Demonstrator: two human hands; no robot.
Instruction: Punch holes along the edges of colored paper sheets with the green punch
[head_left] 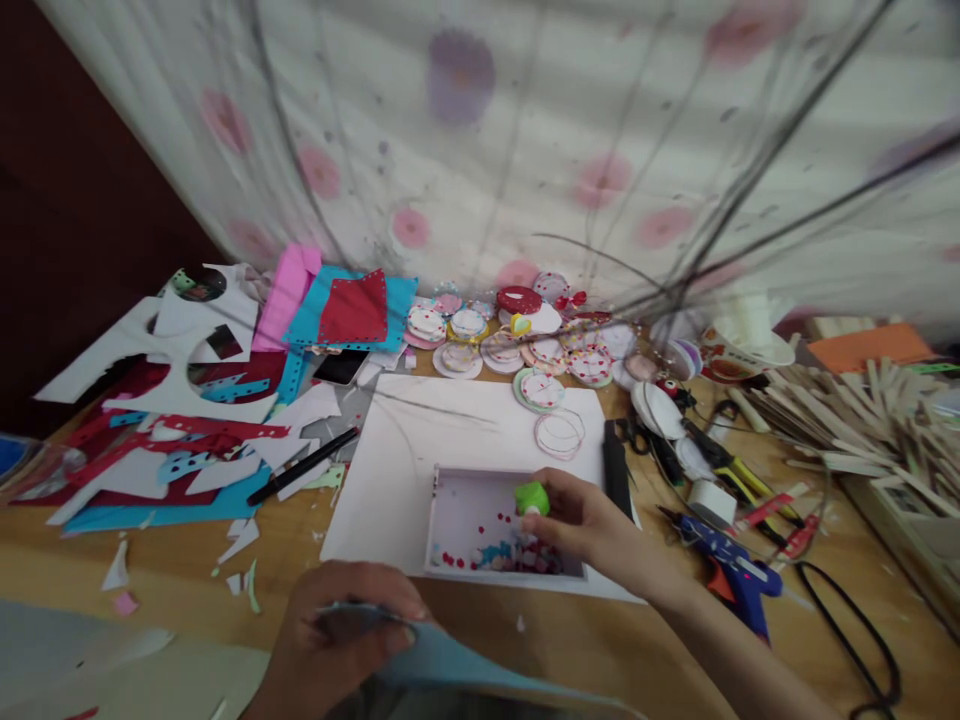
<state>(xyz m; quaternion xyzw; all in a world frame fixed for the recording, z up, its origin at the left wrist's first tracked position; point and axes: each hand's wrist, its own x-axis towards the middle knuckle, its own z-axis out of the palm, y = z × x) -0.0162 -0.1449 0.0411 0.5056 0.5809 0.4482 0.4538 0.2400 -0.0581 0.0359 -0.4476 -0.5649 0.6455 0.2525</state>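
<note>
My left hand (341, 630) pinches the edge of a light blue sheet (465, 660) near the bottom of the view. My right hand (574, 515) is closed on a small green object (531, 498), held over the right part of a shallow white box (469, 500). Small red, blue and pale pieces (495, 556) lie along the near side of the box. Under the box is a large white sheet (397, 440). What the green object is cannot be made out clearly.
Paper scraps (217, 440) and a black pen (304, 466) lie left. Decorated paper discs (517, 345) line the back, before a flowered curtain (465, 150). A blue glue gun (727, 565), pliers (731, 465) and wooden sticks (862, 410) are at right; thin dark branches cross the view.
</note>
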